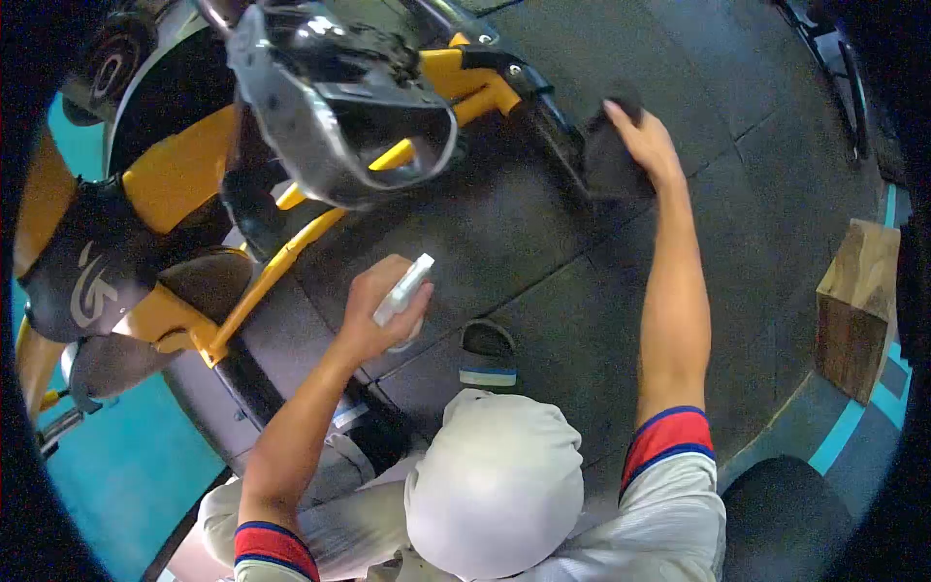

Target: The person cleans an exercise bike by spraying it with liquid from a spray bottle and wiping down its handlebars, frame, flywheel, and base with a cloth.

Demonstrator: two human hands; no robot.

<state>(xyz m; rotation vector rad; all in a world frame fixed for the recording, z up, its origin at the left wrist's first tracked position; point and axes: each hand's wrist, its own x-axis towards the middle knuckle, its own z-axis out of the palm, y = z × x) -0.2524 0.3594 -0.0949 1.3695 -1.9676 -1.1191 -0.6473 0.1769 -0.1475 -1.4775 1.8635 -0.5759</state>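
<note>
My left hand (pixel 376 308) is closed around a white spray bottle (pixel 404 289); its pale head points up, and most of its body is hidden under my fingers. It is held above the dark floor, to the right of the yellow frame. My right hand (pixel 644 145) reaches far forward and grips a dark cloth (pixel 617 165). The cloth is at the end of a black leg (pixel 548 131) of a yellow and black gym machine (pixel 179 165). Whether it presses on the leg or only hangs beside it, I cannot tell.
A grey plastic-like guard (pixel 291 126) of the machine juts out at upper left. Dark tiles (pixel 572 320) cover the floor. A sandal (pixel 487 351) shows beyond my white cap (pixel 495 485). At right stands a wooden block (pixel 857 310), near turquoise floor stripes (pixel 853 427).
</note>
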